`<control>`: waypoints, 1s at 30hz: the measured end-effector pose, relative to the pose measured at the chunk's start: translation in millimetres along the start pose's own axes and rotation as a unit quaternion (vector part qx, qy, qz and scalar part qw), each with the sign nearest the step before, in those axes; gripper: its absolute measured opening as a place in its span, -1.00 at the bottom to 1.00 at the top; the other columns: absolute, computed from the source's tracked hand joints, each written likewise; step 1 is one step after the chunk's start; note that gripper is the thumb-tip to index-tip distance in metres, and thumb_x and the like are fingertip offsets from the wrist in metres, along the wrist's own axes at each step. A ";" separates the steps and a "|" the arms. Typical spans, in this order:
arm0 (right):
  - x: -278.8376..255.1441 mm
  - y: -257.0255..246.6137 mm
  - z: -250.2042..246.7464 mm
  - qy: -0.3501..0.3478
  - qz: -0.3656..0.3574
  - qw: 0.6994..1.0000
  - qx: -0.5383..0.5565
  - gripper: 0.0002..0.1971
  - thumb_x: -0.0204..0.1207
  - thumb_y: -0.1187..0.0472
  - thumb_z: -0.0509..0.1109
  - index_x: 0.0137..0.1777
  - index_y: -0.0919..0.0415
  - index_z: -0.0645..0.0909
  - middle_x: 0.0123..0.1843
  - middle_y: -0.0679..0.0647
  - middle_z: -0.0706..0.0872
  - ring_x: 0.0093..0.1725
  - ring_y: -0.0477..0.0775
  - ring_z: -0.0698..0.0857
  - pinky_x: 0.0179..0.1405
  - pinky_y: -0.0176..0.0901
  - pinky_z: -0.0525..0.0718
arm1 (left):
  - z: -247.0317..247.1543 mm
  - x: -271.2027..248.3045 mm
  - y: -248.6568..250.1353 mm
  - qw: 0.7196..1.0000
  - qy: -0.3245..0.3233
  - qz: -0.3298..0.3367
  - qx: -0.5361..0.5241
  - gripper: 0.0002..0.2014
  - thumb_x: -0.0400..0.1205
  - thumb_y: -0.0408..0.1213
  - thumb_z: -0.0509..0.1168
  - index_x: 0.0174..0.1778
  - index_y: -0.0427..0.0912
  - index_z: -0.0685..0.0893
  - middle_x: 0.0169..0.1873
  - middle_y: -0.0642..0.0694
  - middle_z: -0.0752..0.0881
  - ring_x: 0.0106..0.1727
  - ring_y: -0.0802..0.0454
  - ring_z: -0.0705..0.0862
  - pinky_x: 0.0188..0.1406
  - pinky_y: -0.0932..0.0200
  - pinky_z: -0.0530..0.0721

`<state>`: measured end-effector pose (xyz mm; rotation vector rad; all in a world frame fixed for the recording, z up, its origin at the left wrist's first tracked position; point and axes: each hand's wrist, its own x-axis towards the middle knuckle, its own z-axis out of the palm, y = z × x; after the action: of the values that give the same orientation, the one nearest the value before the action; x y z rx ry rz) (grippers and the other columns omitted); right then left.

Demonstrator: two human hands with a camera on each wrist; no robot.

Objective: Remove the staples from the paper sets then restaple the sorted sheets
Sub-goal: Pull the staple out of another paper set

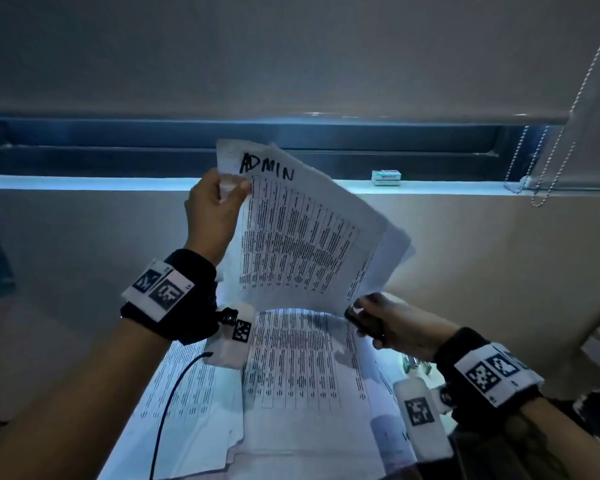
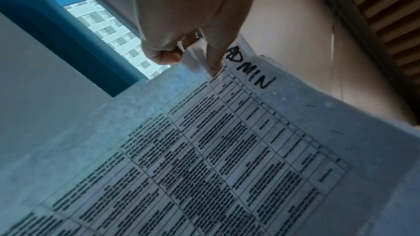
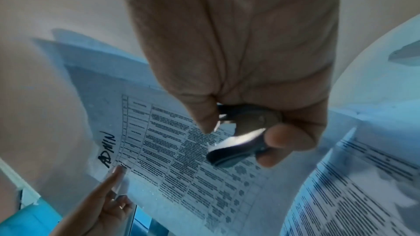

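A set of printed sheets marked "ADMIN" (image 1: 305,233) hangs upright in the air, its pages fanned apart at the right. My left hand (image 1: 215,206) pinches its top left corner between thumb and fingers; the thumb (image 2: 214,56) lies on the front page beside the handwriting. My right hand (image 1: 392,323) is at the set's lower right corner and grips a black staple remover (image 1: 364,322), seen close as a dark glossy tool (image 3: 238,146) between thumb and fingers. No staple is visible.
More printed sheets (image 1: 291,386) lie spread on the table below the hands. A small box (image 1: 386,177) stands on the window ledge at the back. A bead chain (image 1: 541,168) of the blind hangs at the right. A cable (image 1: 174,393) runs from my left wrist.
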<state>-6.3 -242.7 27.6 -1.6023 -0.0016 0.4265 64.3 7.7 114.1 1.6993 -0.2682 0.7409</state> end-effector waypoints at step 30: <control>37.3 -111.5 3.3 0.196 -0.385 0.901 -0.029 -0.82 0.65 0.20 0.23 -0.21 0.08 0.39 -0.10 0.06 0.62 -0.17 -0.18 0.69 -0.41 -0.46 0.60 | 14.8 20.2 72.1 0.764 -0.131 0.304 0.554 -0.21 0.40 -0.06 0.50 0.52 -0.06 0.33 0.43 -0.22 0.48 0.49 -0.20 0.34 0.45 -0.35 0.04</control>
<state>55.9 -220.3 124.8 -1.5808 -0.3340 -0.5180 45.4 -21.6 182.0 2.9267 -0.6919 1.2833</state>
